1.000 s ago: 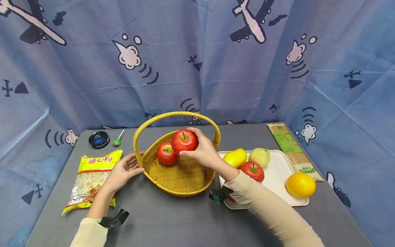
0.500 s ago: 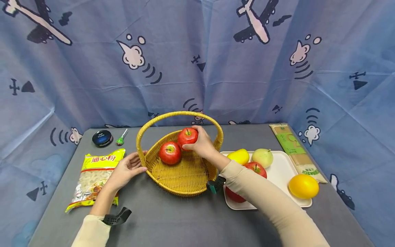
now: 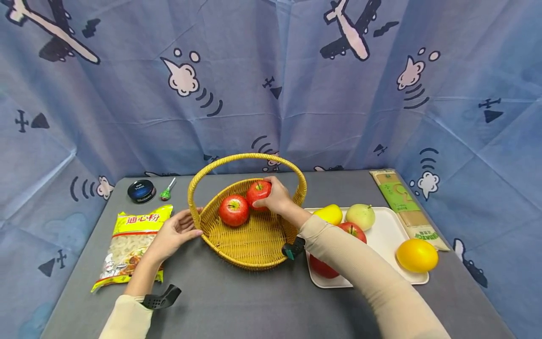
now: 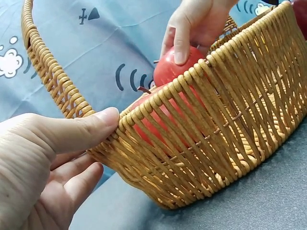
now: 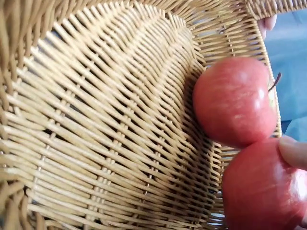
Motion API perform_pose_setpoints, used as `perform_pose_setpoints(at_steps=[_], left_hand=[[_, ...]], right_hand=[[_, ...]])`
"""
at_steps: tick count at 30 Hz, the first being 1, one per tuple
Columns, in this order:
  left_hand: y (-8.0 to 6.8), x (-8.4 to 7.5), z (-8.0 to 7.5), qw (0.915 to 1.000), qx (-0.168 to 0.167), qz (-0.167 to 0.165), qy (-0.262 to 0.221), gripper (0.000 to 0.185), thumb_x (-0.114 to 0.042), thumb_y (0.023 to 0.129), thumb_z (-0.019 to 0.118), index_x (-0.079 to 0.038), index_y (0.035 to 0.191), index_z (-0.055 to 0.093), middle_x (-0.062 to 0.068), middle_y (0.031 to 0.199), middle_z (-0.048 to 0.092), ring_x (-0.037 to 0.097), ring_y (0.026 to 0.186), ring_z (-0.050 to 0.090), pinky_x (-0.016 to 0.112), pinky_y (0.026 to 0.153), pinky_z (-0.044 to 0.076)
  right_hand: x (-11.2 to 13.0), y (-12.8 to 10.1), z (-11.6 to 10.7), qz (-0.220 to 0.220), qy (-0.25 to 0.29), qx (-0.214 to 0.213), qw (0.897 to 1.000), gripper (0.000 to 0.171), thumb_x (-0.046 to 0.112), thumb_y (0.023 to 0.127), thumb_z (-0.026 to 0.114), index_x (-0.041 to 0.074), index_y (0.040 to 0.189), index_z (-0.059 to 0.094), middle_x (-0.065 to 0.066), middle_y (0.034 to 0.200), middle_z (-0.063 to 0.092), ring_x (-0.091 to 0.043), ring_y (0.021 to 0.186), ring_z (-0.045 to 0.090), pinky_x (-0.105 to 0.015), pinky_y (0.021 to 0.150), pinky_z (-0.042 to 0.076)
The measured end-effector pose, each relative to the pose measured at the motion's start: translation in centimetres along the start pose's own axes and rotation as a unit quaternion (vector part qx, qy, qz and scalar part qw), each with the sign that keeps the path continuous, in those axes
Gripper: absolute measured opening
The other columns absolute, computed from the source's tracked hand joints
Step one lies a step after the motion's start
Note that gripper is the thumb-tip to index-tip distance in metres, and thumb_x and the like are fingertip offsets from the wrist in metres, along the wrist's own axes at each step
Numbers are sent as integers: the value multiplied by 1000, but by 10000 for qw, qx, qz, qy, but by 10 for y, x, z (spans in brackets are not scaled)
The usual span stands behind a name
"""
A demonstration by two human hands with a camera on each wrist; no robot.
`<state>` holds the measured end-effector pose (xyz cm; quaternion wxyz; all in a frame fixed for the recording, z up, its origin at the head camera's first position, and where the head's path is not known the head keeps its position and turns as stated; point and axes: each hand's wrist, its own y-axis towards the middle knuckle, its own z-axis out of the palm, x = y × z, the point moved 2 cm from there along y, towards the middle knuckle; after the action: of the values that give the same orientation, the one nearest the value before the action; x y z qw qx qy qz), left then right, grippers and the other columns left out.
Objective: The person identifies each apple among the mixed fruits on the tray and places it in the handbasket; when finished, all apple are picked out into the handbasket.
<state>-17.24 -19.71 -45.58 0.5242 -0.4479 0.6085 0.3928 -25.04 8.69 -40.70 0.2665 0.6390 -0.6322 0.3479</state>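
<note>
From the head view I see my right hand (image 3: 277,197) inside the wicker basket (image 3: 247,249), its grip curled round a red apple (image 3: 258,190) at the basket's far wall. A second red apple (image 3: 233,210) lies in the basket just beside it, toward the left. My left hand (image 3: 175,233) rests against the basket's left rim, fingers nearly straight, holding nothing. To the right of the basket, a white tray (image 3: 383,235) carries a yellow fruit (image 3: 328,214), a pale green apple (image 3: 360,216) and another red apple (image 3: 350,230); an orange (image 3: 417,255) sits at the tray's right edge. Left of the basket lies a yellow pasta bag (image 3: 131,242) on the grey tabletop (image 3: 237,301)

In the left wrist view, my left thumb (image 4: 81,129) presses on the basket's rim where the handle (image 4: 50,79) meets it, the other fingers loosely extended below. Beyond the weave, the right hand grips the apple from above

In the right wrist view, the held apple (image 5: 264,191) touches the second one (image 5: 235,100) on the basket's woven floor, my fingertip (image 5: 293,152) on its skin
</note>
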Motion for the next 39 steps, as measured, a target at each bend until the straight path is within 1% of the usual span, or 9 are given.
perform_pose_setpoints(at_steps=[7,12,18,24,28,32,34,36,39], left_hand=[[0,-1,1,10000,8,-5,13,62,0,86,66,2,141,38,18,145,42,7,127,46,10,99,41],[0,-2,2,10000,-9,-4,20,62,0,86,66,2,141,38,19,145,42,8,128,47,10,98,41],[1,-2,3,10000,-4,49,32,62,1,85,67,4,140,38,21,144,42,13,129,46,10,99,41],[2,0,3,9999,2,120,66,58,2,85,66,5,138,40,21,143,43,23,131,45,10,99,41],[2,0,3,9999,11,148,71,59,2,86,65,5,138,40,21,144,43,19,130,46,10,99,41],[2,1,3,9998,21,172,55,60,2,86,65,7,139,38,22,144,42,22,131,45,11,99,41],[2,1,2,9998,20,183,46,61,2,86,66,7,139,38,23,144,42,20,130,46,11,99,41],[1,1,2,9998,3,197,30,61,2,85,66,8,139,38,23,143,42,16,129,48,11,99,42],[1,1,2,9997,-15,229,54,61,1,85,66,9,139,37,25,143,42,7,125,50,10,98,42]], right_hand=[[-11,1,3,124,234,267,9993,80,5,65,85,8,134,46,-17,133,52,-33,120,50,-44,100,47],[-14,2,3,99,320,448,9984,76,1,65,84,7,132,49,-17,132,52,-33,119,50,-44,99,48],[-16,0,6,185,468,746,9959,79,-3,69,79,6,138,42,-19,133,50,-34,120,50,-44,101,47],[-15,-1,6,264,568,833,9946,85,-6,70,75,6,144,35,-20,137,47,-35,122,49,-45,102,46],[-14,-3,4,204,671,840,9940,86,-4,72,76,7,146,33,-18,141,44,-34,123,48,-44,102,46],[-9,-7,-2,20,586,780,9952,85,1,73,78,8,146,34,-16,145,41,-33,125,46,-44,101,46],[-5,-10,-6,-61,570,754,9955,85,4,74,79,9,145,35,-15,146,40,-33,125,47,-44,101,47],[-3,-12,-9,-98,625,773,9950,84,6,75,79,10,146,34,-15,146,40,-33,123,48,-44,100,47],[-1,-16,-13,-253,676,789,9943,84,9,75,79,12,146,34,-13,146,40,-32,124,48,-44,102,46]])
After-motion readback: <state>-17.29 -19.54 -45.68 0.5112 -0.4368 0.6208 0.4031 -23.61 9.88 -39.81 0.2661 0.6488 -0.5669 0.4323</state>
